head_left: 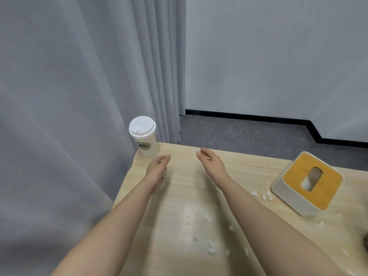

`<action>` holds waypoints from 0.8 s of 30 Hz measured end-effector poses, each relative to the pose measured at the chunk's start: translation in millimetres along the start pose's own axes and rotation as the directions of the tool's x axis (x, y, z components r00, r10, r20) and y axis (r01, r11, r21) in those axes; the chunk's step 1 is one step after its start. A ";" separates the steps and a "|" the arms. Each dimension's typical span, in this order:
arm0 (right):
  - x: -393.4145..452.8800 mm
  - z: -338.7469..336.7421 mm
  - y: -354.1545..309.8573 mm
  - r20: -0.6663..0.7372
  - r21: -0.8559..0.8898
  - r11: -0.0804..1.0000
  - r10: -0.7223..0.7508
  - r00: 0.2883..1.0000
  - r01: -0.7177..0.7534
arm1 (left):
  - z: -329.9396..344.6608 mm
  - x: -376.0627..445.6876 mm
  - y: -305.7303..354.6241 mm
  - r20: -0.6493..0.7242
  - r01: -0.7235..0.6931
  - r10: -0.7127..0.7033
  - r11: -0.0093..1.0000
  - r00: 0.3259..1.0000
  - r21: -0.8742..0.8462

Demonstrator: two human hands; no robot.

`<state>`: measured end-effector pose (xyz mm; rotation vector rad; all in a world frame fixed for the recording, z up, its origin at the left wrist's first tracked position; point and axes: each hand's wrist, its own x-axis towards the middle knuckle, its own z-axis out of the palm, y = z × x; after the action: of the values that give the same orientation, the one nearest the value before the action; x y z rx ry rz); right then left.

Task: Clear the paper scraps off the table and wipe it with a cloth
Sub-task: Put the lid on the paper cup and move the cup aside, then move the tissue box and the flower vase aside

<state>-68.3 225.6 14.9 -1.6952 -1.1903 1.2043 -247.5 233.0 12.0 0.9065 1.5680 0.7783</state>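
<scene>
Small white paper scraps point(211, 248) lie scattered over the light wooden table point(179, 206), mostly near its middle and right, with a few beside the tissue box point(266, 195). My left hand point(157, 169) reaches forward over the table's far left part, fingers loosely extended, holding nothing. My right hand point(210, 160) is stretched out near the far edge, fingers relaxed and empty. No cloth shows in view.
A white lidded paper cup point(143, 136) with a green logo stands at the far left corner, just beyond my left hand. A white tissue box with an orange top point(306, 184) sits on the right. Grey curtains hang at the left; a dark object peeks in at the right edge.
</scene>
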 end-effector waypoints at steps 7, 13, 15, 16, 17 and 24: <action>-52.2 -136.4 50.2 -0.357 -0.064 0.997 -0.062 0.932 0.042 | 114.6 -33.0 2.9 0.236 -0.019 0.004 0.998 0.972 0.063; -83.5 -229.7 86.8 -0.572 -0.018 0.998 0.038 0.820 -0.059 | 216.6 -62.3 8.9 0.436 -0.070 0.006 0.989 0.900 0.133; -89.5 -251.1 100.3 -0.599 -0.062 0.994 0.034 0.800 -0.089 | 245.9 -67.3 8.8 0.452 -0.100 0.017 0.982 0.892 0.160; -92.2 -259.4 107.0 -0.609 -0.076 0.992 0.035 0.792 -0.103 | 259.4 -68.6 8.4 0.452 -0.110 0.018 0.978 0.892 0.178; -94.2 -265.8 114.0 -0.613 -0.084 0.989 0.043 0.789 -0.119 | 271.8 -69.8 8.2 0.451 -0.118 0.015 0.973 0.892 0.201; -91.6 -276.0 144.1 -0.519 0.031 0.967 0.232 0.823 -0.253 | 327.7 -69.6 1.2 0.447 -0.227 0.092 0.939 0.890 0.258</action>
<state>221.5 81.4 -9.2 -2.0764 -0.6806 0.7761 82.1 177.2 -10.3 1.3507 1.2428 0.4088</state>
